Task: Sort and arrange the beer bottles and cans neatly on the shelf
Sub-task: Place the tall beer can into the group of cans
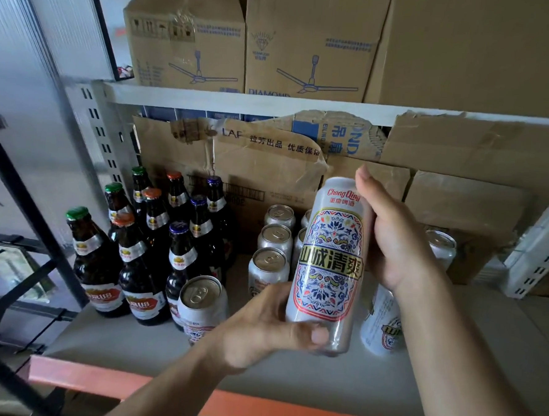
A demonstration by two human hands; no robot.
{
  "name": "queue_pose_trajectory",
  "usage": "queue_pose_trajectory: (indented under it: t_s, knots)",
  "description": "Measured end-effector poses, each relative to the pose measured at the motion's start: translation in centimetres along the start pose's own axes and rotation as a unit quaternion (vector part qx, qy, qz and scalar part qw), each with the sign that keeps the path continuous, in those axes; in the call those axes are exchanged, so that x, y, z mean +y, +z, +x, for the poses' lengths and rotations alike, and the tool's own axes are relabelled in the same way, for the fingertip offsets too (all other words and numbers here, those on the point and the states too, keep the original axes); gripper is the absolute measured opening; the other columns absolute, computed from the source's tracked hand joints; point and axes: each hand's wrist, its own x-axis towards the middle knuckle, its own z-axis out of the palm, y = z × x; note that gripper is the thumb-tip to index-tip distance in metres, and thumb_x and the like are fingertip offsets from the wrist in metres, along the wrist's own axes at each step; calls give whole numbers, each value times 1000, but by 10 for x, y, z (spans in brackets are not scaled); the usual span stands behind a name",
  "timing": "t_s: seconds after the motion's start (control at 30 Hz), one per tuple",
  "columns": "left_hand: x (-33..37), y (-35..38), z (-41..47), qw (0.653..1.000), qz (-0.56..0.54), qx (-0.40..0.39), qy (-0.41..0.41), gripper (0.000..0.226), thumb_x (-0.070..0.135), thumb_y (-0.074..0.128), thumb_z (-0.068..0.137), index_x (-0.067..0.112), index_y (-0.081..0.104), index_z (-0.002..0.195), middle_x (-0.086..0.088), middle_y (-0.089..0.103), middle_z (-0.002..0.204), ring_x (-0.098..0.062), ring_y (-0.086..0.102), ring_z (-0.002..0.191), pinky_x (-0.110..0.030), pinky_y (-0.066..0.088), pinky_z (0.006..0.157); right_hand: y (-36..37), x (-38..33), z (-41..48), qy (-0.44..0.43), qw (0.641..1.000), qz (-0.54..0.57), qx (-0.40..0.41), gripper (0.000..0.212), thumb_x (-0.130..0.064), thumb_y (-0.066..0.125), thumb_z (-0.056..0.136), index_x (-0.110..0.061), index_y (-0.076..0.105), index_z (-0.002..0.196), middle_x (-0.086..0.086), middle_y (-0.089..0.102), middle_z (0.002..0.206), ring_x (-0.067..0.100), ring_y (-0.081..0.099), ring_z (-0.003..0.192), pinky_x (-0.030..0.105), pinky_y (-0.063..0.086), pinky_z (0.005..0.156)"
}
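Gripping the tall can (327,262) at both ends, the left hand (269,323) is curling round its base while the right hand (396,237) is clasping its upper side, so the can is hanging upright above the shelf (288,379), not yet set down. Just behind it, five cans (268,259) are standing in two columns, the second partly hidden. Three strays are waiting apart: one (201,300) in front of the bottles, one (382,320) under the right wrist, one (441,243) far back right. Nine bottles (141,264) are standing sorted by cap colour, three green, three orange, three purple. By my reading, the bottles are looking finished and the cans about half done.
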Motion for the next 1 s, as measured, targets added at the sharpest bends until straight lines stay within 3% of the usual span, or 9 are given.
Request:
queue_pose_trajectory:
  t_s: [0.23,0.3,0.37,0.47,0.57,0.7,0.8,0.9,1.0]
  knots:
    - [1,1,0,1000,-9,-17,1,26,19,63,75,3,55,94,4,57,79,-6,53,72,-14,43,70,-1,4,0,7,999,-17,-37,96,-76,81,40,-7,73,105,29,69,109,48,64,107,68,42,100]
    - [1,1,1,1000,12,-14,3,25,16,65,77,2,56,95,0,56,80,-9,52,73,-16,43,71,-1,2,-1,1,998,-56,-34,87,-78,77,46,-11,75,101,25,71,106,45,66,105,66,42,102]
    - [0,-2,1,998,66,4,-3,21,13,71,77,6,58,92,1,57,80,-10,51,73,-19,43,70,-5,1,-3,-11,994,-99,-36,65,-72,69,58,-17,78,91,16,75,98,34,71,96,56,48,100]
    - [-1,-7,3,975,215,57,-23,29,21,81,74,10,61,93,-8,64,84,-14,54,75,-34,48,70,-15,0,-6,-57,985,-162,-32,44,-56,67,65,-15,74,79,0,75,74,12,69,69,30,53,72]
    - [1,-9,6,954,289,61,-39,39,33,85,69,17,62,97,-3,69,88,-21,63,81,-41,54,75,-24,-1,-10,-90,978,-185,-24,49,-58,71,54,-13,73,71,-3,67,61,7,63,55,17,46,51]
    - [9,-22,11,913,401,49,-57,54,55,82,59,27,66,102,14,70,90,3,63,81,-19,50,73,-31,5,-11,-107,981,-158,39,40,-41,79,67,-5,63,61,-2,57,56,9,56,50,17,42,49]
    - [15,-45,16,864,494,101,-4,53,48,82,68,20,70,111,12,68,97,-3,63,92,-11,48,73,-35,20,-10,-130,955,-264,32,32,-49,79,61,-21,64,53,-14,51,50,3,48,49,18,37,50]
    - [10,-69,24,803,578,146,24,39,32,73,84,12,65,117,4,67,106,-13,63,99,-20,48,80,-41,40,-7,-110,924,-363,49,27,-55,79,61,-31,68,62,-14,61,52,3,56,53,28,41,53]
    - [1,-83,35,796,588,145,16,30,20,64,91,12,61,120,-1,63,122,-21,62,108,-38,50,89,-40,58,-3,-70,918,-390,30,42,-61,74,53,-28,72,79,-10,73,72,10,69,71,41,54,67]
